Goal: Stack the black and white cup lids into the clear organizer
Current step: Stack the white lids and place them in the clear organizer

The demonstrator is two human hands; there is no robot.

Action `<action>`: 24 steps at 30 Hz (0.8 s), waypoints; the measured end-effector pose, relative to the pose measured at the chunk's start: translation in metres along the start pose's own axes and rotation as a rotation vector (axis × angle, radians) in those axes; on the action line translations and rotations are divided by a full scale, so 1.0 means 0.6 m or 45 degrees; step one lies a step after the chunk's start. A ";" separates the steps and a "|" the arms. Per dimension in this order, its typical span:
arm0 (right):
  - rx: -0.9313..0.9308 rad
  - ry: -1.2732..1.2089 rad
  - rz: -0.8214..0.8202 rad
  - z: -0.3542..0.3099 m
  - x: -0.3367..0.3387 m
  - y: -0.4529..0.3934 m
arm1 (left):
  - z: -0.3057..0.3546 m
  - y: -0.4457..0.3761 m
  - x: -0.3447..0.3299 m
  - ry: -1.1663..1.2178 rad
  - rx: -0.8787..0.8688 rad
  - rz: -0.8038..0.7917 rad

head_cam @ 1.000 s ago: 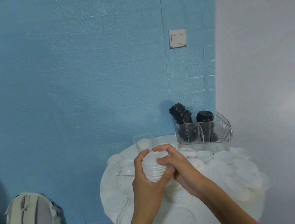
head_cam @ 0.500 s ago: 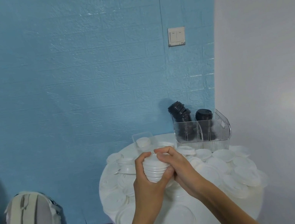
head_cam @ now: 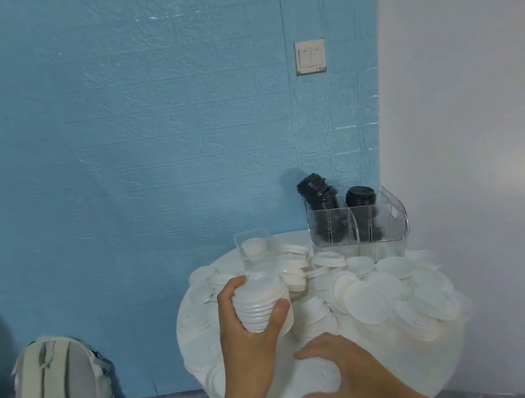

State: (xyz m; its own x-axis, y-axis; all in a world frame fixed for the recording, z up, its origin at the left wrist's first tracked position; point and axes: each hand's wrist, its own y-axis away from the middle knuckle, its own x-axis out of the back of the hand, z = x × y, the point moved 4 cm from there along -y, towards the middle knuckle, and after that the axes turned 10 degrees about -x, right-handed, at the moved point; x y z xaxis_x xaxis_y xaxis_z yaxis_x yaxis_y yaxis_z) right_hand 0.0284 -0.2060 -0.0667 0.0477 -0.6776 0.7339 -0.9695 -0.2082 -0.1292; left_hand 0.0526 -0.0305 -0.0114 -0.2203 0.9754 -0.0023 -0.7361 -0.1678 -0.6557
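My left hand [head_cam: 247,343] grips a stack of several white lids [head_cam: 260,300] above the round white table [head_cam: 455,375]. My right hand [head_cam: 351,382] is lower, near the table's front edge, fingers spread over a single white lid [head_cam: 316,375] lying flat. Many loose white lids [head_cam: 384,289] cover the tabletop. The clear organizer [head_cam: 383,223] stands at the back right with two stacks of black lids [head_cam: 321,196] in it. A small clear container [head_cam: 257,246] at the back holds a few white lids.
A blue brick-textured wall rises behind the table and a white wall [head_cam: 485,126] closes in on the right. A grey backpack [head_cam: 64,391] leans on the floor at the left. A light switch [head_cam: 310,57] sits on the blue wall.
My right hand has left the lid stack and dropped to a flat lid near the table's front edge. The left hand alone holds the stack now.
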 end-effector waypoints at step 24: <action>0.007 -0.412 0.483 -0.009 0.137 -0.001 | -0.016 0.092 -0.060 0.006 0.198 -0.343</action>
State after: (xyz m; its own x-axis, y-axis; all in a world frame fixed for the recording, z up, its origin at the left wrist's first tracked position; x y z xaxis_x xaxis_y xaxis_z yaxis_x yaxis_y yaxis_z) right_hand 0.0319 -0.2576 -0.0027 -0.2351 -0.8904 0.3897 -0.9318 0.0923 -0.3511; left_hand 0.0261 -0.0735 -0.0548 -0.0017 0.9884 0.1522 -0.8567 0.0770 -0.5100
